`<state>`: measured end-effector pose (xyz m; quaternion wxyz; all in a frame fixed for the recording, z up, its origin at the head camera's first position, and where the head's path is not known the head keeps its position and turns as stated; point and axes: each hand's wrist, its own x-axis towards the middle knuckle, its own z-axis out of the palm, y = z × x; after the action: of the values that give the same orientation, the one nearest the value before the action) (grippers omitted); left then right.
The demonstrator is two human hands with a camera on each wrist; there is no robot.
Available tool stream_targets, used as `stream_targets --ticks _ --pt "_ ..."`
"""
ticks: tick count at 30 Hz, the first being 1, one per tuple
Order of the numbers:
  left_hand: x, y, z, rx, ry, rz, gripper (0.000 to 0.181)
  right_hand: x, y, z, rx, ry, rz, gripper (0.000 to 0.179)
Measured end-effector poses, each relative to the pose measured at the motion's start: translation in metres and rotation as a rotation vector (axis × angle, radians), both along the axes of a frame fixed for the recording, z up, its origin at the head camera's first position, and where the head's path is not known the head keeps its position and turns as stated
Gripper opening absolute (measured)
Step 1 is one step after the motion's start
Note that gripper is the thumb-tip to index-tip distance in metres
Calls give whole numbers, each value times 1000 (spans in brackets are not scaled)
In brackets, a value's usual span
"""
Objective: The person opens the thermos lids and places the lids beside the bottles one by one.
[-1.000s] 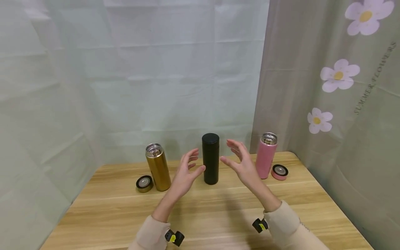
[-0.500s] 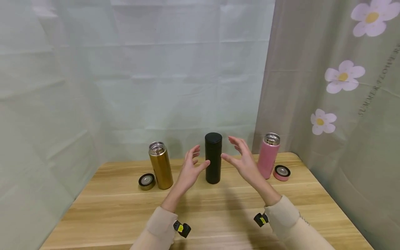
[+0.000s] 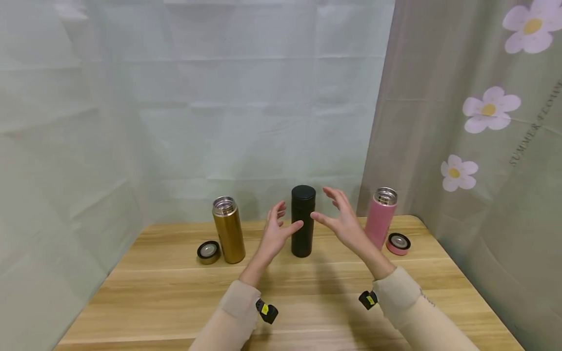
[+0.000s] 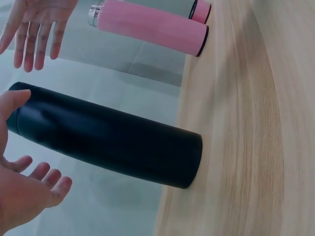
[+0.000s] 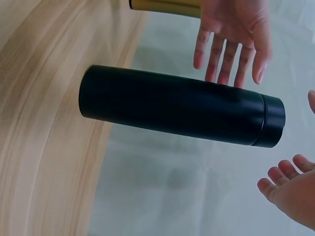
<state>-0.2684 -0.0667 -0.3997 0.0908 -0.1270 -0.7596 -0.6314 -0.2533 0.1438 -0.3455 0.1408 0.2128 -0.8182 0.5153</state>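
A black thermos bottle (image 3: 302,229) with its lid on stands upright near the back of the table. My left hand (image 3: 277,235) is to its left, fingers spread and apart from it, the thumb reaching in front of the bottle in the head view. On the other side, my right hand (image 3: 344,223) hovers with its thumb and fingers parted. Both wrist views show the black bottle (image 4: 106,135) between the two hands, neither plainly gripping it. Beside the left forearm stands an uncapped gold bottle (image 3: 230,236). An uncapped pink bottle (image 3: 380,220) stands behind the right wrist.
A gold lid (image 3: 208,252) lies left of the gold bottle, and a pink lid (image 3: 398,243) lies right of the pink one. The wooden table (image 3: 184,297) backs onto a pale hanging cloth (image 3: 246,107), with a flowered curtain on the right.
My left hand has moved slightly right and up, closer to the black bottle. The right hand has risen a little. The head view has shifted slightly left. The bottles stay standing.
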Motion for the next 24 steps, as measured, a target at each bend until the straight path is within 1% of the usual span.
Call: stream_targets --ticks 5,13,18,24 --pt "-8 4 -6 6 -9 6 87 -5 2 -1 1 1 -3 79" --pt "-15 13 -16 38 -44 2 90 -14 0 -1 20 11 -13 79" --pt "-19 18 -20 28 -45 15 93 -19 -3 -1 32 -4 -21 80" --pt "-24 23 -26 16 -59 30 94 -23 -7 1 39 -16 -12 81"
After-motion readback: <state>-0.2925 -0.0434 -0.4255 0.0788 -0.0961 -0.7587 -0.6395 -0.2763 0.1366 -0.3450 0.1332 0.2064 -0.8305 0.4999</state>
